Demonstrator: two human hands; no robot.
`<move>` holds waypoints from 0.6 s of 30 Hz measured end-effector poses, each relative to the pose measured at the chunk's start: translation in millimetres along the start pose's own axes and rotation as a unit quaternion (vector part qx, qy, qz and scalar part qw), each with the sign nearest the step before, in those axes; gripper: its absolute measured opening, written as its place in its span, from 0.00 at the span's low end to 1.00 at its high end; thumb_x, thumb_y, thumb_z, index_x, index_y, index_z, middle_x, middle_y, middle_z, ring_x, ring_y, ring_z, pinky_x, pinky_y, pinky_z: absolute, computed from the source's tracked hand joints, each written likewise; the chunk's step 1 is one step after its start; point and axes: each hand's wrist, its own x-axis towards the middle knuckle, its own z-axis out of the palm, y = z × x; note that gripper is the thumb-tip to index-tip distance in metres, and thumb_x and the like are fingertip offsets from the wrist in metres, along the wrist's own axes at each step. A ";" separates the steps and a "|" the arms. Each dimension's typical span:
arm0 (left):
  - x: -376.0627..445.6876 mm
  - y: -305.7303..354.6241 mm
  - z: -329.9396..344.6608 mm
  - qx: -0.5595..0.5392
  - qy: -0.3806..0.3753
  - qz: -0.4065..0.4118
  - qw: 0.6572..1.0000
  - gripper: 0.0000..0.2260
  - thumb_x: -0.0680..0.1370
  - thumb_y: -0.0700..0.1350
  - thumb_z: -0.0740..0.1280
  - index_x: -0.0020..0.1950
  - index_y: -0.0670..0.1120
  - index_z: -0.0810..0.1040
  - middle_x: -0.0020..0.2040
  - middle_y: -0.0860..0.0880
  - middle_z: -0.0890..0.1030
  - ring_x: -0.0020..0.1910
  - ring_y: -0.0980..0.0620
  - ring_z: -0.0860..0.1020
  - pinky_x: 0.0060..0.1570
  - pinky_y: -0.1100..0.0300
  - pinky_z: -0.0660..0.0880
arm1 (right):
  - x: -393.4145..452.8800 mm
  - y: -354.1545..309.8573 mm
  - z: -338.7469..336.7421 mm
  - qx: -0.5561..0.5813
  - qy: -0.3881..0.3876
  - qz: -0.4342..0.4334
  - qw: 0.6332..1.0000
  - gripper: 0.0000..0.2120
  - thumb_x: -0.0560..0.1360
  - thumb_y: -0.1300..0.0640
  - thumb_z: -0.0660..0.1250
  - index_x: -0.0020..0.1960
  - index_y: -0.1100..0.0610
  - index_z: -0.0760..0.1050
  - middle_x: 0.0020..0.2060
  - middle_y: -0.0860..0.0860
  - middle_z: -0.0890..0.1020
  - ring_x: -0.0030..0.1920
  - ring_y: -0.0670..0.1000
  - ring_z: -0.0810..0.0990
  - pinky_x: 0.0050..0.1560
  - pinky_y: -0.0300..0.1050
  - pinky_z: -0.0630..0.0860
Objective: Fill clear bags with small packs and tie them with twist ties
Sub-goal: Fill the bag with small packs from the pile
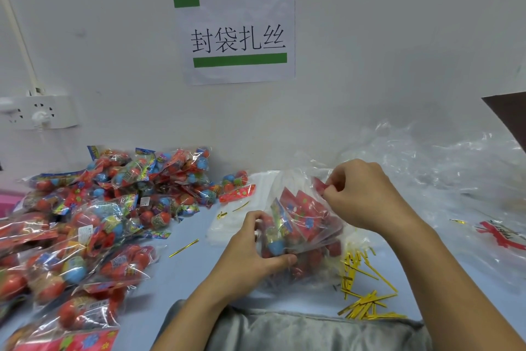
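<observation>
clear bag [306, 225] sits mid-table, just in front of the person, stuffed w/ small packs [296, 215]. its long axis runs from near-left up to far-right, mouth pointing up & away toward the wall, bottom resting on the light blue table [182, 271]. packs inside stand roughly on edge, red header cards tilted toward the mouth.

left hand [250, 248] grips the bag's lower left side, fingers curled over the top, thumb pressed along the underside edge. right hand [361, 197] is at the mouth end, thumb & fingertips pinched on the bag's film and a red card corner, other fingers curled in.

gold twist ties [361, 288] lie in a loose heap just right of the bag's bottom, a few strays left of it. big pile of loose packs [94, 222] covers the left of the table, well apart from the bag. empty clear bags [444, 162] are crumpled at far right. paper sign [236, 34] w/ green bars hangs on the wall; wall socket [37, 113] at left. grey cloth [299, 330] at the near edge.
</observation>
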 end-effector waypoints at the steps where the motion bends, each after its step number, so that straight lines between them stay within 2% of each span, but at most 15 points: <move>1: -0.2 0.3 0.0 -0.005 -0.001 0.000 1.000 0.28 0.67 0.50 0.81 0.59 0.59 0.67 0.56 0.64 0.75 0.52 0.74 0.74 0.49 0.71 0.76 | 0.2 -1.1 0.2 0.013 0.007 -0.007 1.000 0.13 0.76 0.59 0.66 0.34 0.60 0.79 0.31 0.54 0.81 0.32 0.54 0.78 0.36 0.49 0.78; 4: -0.2 0.5 0.3 -0.015 -0.005 -0.001 1.000 0.31 0.67 0.49 0.81 0.62 0.58 0.66 0.58 0.62 0.75 0.53 0.72 0.75 0.50 0.68 0.78 | 0.3 -1.9 1.0 0.031 0.001 -0.015 0.999 0.10 0.77 0.58 0.66 0.39 0.53 0.82 0.37 0.50 0.83 0.39 0.51 0.81 0.44 0.52 0.82; 9: -0.2 0.0 -0.2 -0.019 -0.006 -0.007 1.000 0.37 0.67 0.50 0.81 0.68 0.59 0.63 0.61 0.61 0.73 0.53 0.72 0.75 0.57 0.64 0.78 | 1.0 1.8 3.5 -0.004 -0.062 -0.011 0.998 0.10 0.76 0.59 0.65 0.43 0.53 0.85 0.42 0.51 0.84 0.42 0.52 0.83 0.47 0.54 0.83; 12: 0.1 0.2 -1.6 -0.009 -0.003 -0.005 1.000 0.42 0.66 0.52 0.82 0.71 0.61 0.60 0.62 0.64 0.72 0.58 0.73 0.72 0.60 0.65 0.75 | 2.9 4.0 3.7 0.001 -0.057 -0.017 0.998 0.12 0.77 0.60 0.63 0.44 0.55 0.86 0.41 0.53 0.85 0.41 0.54 0.83 0.46 0.53 0.83; 14: -0.4 2.6 -3.6 0.000 0.000 0.002 1.000 0.46 0.63 0.54 0.83 0.72 0.62 0.58 0.64 0.65 0.70 0.62 0.73 0.68 0.60 0.69 0.72 | 5.3 6.0 1.3 0.042 -0.017 -0.019 0.999 0.13 0.78 0.61 0.62 0.45 0.56 0.86 0.38 0.51 0.86 0.40 0.51 0.84 0.43 0.45 0.82; 16: -1.6 8.8 -6.4 0.012 -0.004 0.014 1.000 0.51 0.58 0.59 0.83 0.73 0.63 0.57 0.68 0.66 0.67 0.65 0.72 0.67 0.57 0.74 0.69 | 7.6 8.5 -2.9 0.090 0.025 -0.021 0.995 0.13 0.78 0.62 0.61 0.46 0.55 0.85 0.39 0.48 0.86 0.41 0.44 0.83 0.38 0.29 0.75; 18: -2.4 20.9 -8.7 0.028 -0.007 0.022 0.999 0.51 0.55 0.66 0.81 0.73 0.65 0.58 0.67 0.70 0.65 0.64 0.75 0.65 0.54 0.80 0.65 | 9.7 12.3 -6.6 0.135 0.055 -0.025 0.989 0.14 0.79 0.63 0.62 0.46 0.53 0.85 0.39 0.46 0.86 0.40 0.40 0.82 0.34 0.25 0.72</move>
